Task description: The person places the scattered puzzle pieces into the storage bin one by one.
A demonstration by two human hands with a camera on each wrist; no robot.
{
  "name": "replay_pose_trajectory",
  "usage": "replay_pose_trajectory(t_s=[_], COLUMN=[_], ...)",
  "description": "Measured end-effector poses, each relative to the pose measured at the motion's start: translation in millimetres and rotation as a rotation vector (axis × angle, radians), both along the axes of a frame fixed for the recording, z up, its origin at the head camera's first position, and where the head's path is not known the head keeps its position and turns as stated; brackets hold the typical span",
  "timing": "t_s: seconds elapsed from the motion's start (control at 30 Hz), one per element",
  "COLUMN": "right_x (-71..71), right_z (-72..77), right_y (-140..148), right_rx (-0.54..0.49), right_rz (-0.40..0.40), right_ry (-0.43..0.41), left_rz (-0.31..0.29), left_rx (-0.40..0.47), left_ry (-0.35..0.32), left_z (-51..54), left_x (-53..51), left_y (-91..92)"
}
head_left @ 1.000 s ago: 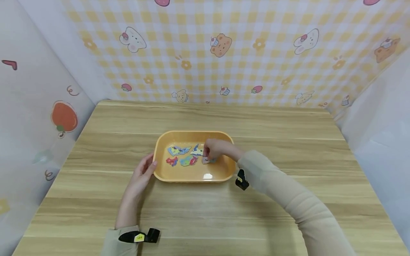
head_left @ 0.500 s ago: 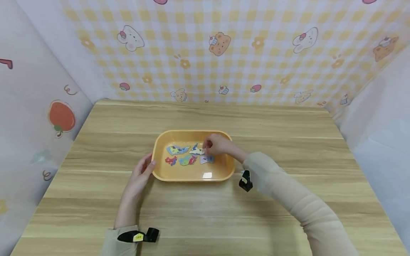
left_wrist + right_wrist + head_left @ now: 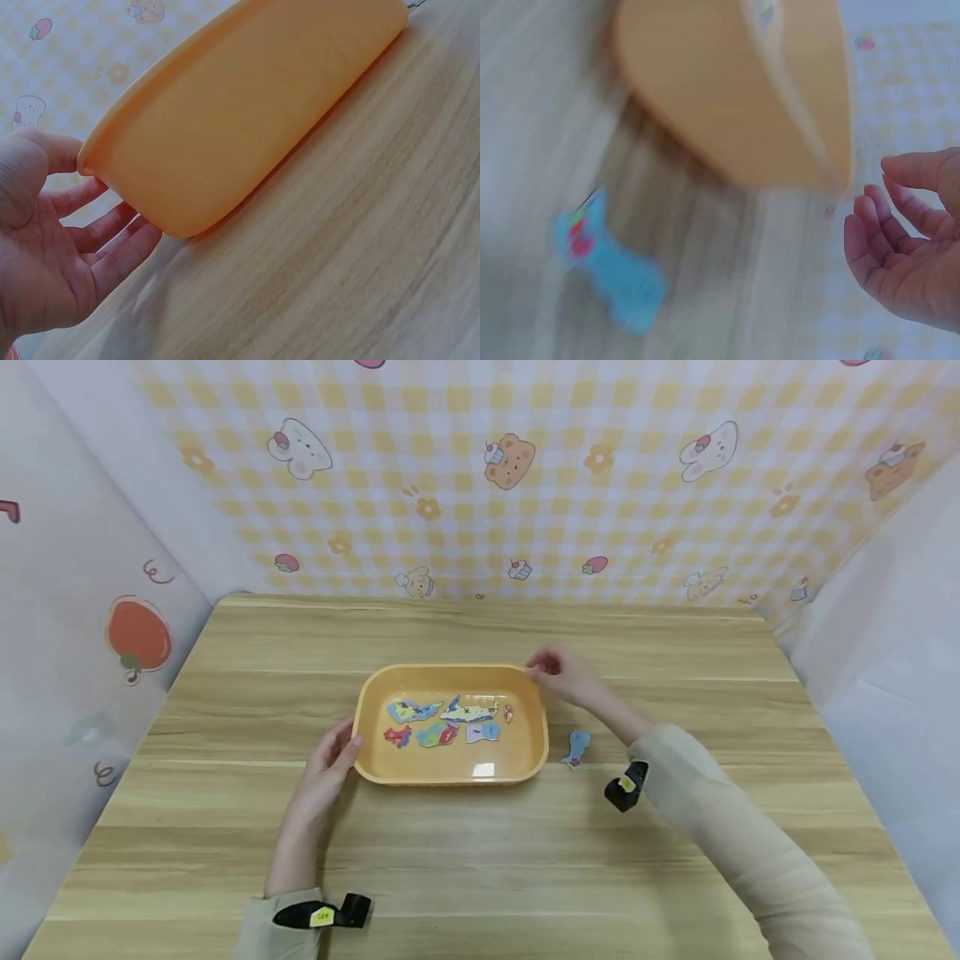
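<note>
A yellow-orange tray [image 3: 420, 768] sits on the wooden table, holding several flat, irregular coloured pieces that look like map puzzle pieces. Among them are a red one [image 3: 398, 737], a white-and-blue one [image 3: 468, 712], a lilac-and-blue one [image 3: 482, 732] and a small one [image 3: 508, 713]. My left hand [image 3: 52, 232] grips the tray's left end, thumb at the rim and fingers against the wall below. Loosely curled and holding nothing, my right hand [image 3: 564, 675] hovers by the tray's back right corner. A blue piece [image 3: 577, 749] lies on the table right of the tray, below my right forearm.
The wooden table [image 3: 465, 877] extends around the tray. A checked, cartoon-printed backdrop [image 3: 480, 485] stands behind it, with pale sheets at both sides. Black wrist cameras are strapped on both sleeves.
My right hand has left the tray's pieces and moved right and back to the corner. That uncovers the small piece in the tray and the blue piece on the table. My left hand stays put.
</note>
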State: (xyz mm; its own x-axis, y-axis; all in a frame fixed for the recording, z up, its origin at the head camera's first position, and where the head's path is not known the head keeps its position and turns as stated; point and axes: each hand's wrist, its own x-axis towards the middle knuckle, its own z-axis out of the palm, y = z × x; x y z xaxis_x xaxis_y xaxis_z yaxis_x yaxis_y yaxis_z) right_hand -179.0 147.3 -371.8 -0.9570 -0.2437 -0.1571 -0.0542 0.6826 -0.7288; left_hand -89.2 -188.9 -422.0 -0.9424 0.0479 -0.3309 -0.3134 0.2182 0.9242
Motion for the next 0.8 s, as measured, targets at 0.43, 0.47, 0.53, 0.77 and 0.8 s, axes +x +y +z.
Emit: replay_pose_trajectory(t_s=[0.43,0.47,0.53,0.77,0.8], right_x=[25.3,27.8,33.3,45.9,46.4], right_z=[-30.2,-31.7,-33.9,-45.0,-46.3], right_y=[60.2,62.1,64.7,62.4,61.6], right_rx=[0.100,0.136,0.203,0.264,0.263], right_rz=[0.177,0.205,0.244,0.242,0.234], right_ry=[-0.059,-0.058,-0.065,-0.067,-0.064], left_rz=[-0.012,-0.014,-0.018,-0.019,-0.018], left_rx=[-0.018,-0.017,-0.010,0.008,0.011], left_ry=[0.016,0.015,0.017,0.043,0.046], left_z=[-0.1,-0.1,-0.1,-1.3,-1.5], left_x=[0.4,0.4,0.2,0.8,0.9], left_y=[-1.8,-1.6,-1.3,-1.8,-1.9])
